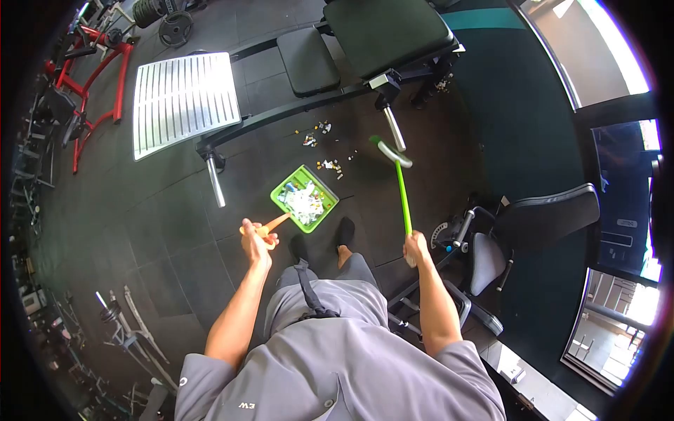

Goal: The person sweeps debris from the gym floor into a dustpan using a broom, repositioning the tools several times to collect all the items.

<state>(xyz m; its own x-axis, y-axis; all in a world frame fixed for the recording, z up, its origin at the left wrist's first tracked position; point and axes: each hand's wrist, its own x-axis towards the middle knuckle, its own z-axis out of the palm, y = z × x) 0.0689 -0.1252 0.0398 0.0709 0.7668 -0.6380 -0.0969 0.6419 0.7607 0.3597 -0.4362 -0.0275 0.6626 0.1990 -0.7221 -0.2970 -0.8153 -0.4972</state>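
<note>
My left hand [258, 241] is closed round the orange handle [276, 223] of a green dustpan [328, 203], which rests on the dark floor before my feet. White and coloured scraps [305, 203] lie in the pan. My right hand [415, 249] grips the bright green stick of a broom [404, 196]. The broom's head, white and green, is at the far end of the stick, beside a metal post of the bench, and looks slightly blurred. Small bits of litter [330, 167] are scattered on the floor beyond the pan, with more [310, 140] farther off.
A black padded bench machine [390, 35] with a ribbed metal footplate [184, 102] spans the far side. Its metal posts stick out toward me. A seated machine [547, 210] stands at the right, a red frame [122, 84] at the far left, and a metal rack [137, 337] at the lower left.
</note>
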